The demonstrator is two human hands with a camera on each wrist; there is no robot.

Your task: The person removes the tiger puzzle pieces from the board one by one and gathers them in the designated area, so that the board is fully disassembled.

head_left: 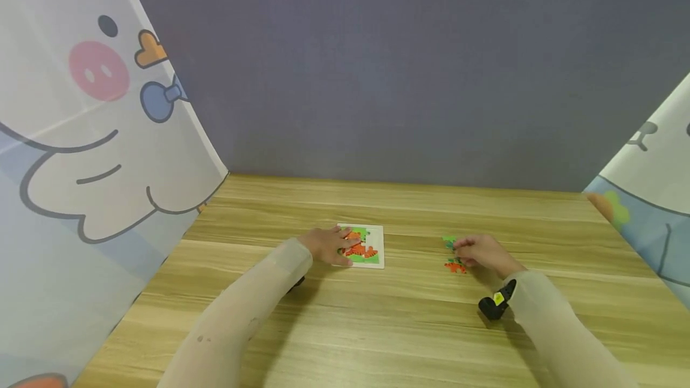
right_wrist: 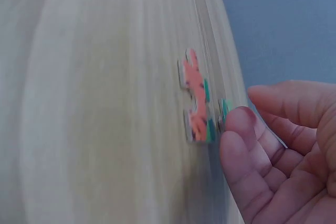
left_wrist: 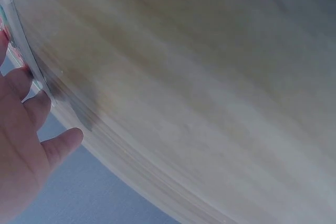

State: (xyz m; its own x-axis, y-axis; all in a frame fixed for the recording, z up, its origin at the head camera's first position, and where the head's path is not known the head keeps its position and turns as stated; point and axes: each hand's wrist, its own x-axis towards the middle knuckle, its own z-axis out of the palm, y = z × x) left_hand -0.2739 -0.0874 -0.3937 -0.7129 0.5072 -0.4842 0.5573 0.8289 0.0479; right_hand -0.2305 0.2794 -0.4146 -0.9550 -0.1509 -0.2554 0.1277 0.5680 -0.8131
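My left hand [head_left: 327,246] rests on a white-framed tiger puzzle [head_left: 381,247], fingers spread over its left part. The visible pieces in the frame are orange, striped and green; part of the tray's upper right shows white. In the left wrist view the left hand [left_wrist: 26,129] has its fingertips at the tray edge [left_wrist: 23,40]. To the right, my right hand [head_left: 482,253] bends its fingers at loose puzzle pieces. An orange piece [right_wrist: 195,98] lies near its fingertips, and a green piece [right_wrist: 226,107] just beyond them. A pale thin edge shows between the fingers; whether they pinch a piece is unclear.
The wooden table [head_left: 377,328] runs back to a grey partition [head_left: 404,76]. Printed cartoon curtains hang at the left [head_left: 162,166] and right [head_left: 652,196]. A black wrist device [head_left: 493,305] sits at the right cuff.
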